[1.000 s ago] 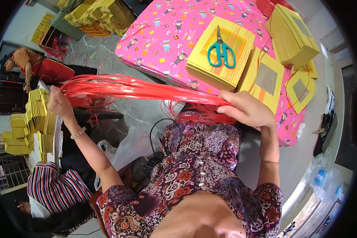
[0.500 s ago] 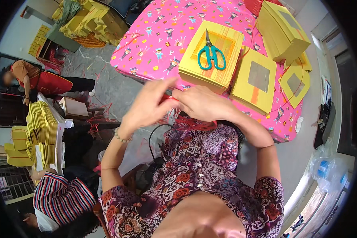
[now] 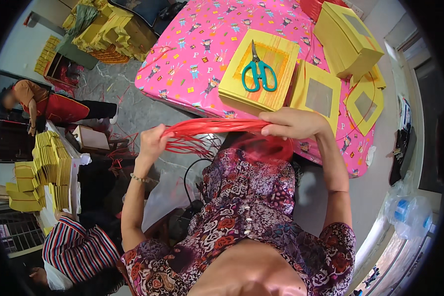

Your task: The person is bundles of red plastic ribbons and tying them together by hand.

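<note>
A bundle of red plastic string point(image 3: 214, 126) stretches sideways in front of my body, near the table's front edge. My left hand point(image 3: 153, 142) is closed around its left end, with loose strands hanging below. My right hand point(image 3: 295, 123) grips the other end between thumb and fingers. More red string, blurred, hangs below my right hand over my lap. Beyond the bundle lies a stack of yellow paper sheets point(image 3: 228, 93), and teal-handled scissors point(image 3: 259, 76) rest on top of it, blades pointing away.
A pink patterned cloth point(image 3: 182, 59) covers the table. More yellow stacks with grey panels point(image 3: 319, 93) and a tall yellow block point(image 3: 345, 44) stand at right. Two people work at left beside yellow piles point(image 3: 54, 158). Clear plastic bottles point(image 3: 409, 214) lie at far right.
My hands were close together by the table edge. They have moved apart, left hand leftward and right hand rightward, and the red string bundle now spans between them.
</note>
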Demonstrator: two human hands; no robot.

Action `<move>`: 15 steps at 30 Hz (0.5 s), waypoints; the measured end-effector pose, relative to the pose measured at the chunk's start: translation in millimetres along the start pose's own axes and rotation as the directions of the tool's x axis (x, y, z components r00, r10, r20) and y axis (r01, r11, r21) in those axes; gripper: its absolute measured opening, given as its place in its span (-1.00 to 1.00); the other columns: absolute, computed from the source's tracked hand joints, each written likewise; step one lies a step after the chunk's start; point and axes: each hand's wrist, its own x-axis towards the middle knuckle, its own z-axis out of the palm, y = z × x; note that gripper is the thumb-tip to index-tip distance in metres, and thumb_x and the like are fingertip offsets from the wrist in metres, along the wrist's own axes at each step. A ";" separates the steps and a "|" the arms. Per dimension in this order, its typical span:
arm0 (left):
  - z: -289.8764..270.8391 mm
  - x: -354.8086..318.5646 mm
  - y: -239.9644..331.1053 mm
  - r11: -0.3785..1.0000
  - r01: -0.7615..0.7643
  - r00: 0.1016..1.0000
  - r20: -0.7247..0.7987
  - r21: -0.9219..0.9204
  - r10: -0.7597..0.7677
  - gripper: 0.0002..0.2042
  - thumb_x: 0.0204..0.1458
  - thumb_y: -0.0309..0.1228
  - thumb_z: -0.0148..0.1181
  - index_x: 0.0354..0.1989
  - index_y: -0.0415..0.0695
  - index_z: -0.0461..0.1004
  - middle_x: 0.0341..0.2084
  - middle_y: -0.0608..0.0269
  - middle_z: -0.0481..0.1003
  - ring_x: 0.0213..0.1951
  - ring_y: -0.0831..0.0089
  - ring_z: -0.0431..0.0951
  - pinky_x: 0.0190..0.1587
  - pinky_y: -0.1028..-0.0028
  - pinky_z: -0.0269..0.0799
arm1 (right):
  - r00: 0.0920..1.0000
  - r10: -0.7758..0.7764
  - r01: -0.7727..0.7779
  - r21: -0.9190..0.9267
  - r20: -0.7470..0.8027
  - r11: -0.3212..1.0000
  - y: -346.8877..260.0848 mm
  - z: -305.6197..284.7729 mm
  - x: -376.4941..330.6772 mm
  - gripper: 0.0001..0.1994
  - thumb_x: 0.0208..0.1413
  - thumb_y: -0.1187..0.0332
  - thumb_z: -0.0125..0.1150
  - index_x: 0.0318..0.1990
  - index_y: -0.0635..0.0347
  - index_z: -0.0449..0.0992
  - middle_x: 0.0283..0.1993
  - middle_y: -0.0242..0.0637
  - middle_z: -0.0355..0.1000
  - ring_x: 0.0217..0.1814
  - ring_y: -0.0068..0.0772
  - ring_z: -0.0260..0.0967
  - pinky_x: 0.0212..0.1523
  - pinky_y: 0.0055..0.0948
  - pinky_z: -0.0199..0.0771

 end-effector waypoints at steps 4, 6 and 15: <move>16.3 -16.8 -27.3 0.988 0.128 0.985 0.107 0.088 -0.137 -0.77 -0.01 -0.33 0.22 -0.48 -0.20 0.33 -0.60 0.07 0.37 -0.51 0.11 0.43 -0.46 0.26 0.30 | 0.992 -0.080 0.049 -0.283 -0.101 0.958 10.0 1.2 4.5 -0.66 0.25 0.12 -0.09 -0.29 0.29 0.30 -0.48 0.05 0.33 -0.36 0.15 0.33 -0.32 -0.09 0.30; 14.9 2.3 -11.4 0.996 0.053 0.984 0.167 0.074 -0.065 -0.77 0.00 -0.29 0.20 -0.33 -0.19 0.37 -0.45 0.05 0.40 -0.37 0.10 0.43 -0.32 0.24 0.31 | 0.979 -0.107 0.022 -0.431 -0.174 0.902 10.8 4.3 10.0 -0.71 0.25 0.18 -0.08 -0.28 0.29 0.26 -0.52 0.03 0.31 -0.43 0.13 0.31 -0.38 -0.09 0.27; 45.6 60.2 95.9 0.936 0.067 0.930 0.361 -0.345 0.066 -0.55 0.04 -0.28 0.16 0.06 -0.20 0.21 -0.46 -0.12 0.44 -0.39 -0.06 0.49 -0.38 0.16 0.38 | 0.988 -0.062 -0.025 -0.543 -0.141 0.839 -30.9 31.1 57.7 -0.71 0.19 0.18 -0.02 -0.22 0.28 0.29 -0.48 0.06 0.38 -0.31 0.17 0.37 -0.32 0.01 0.28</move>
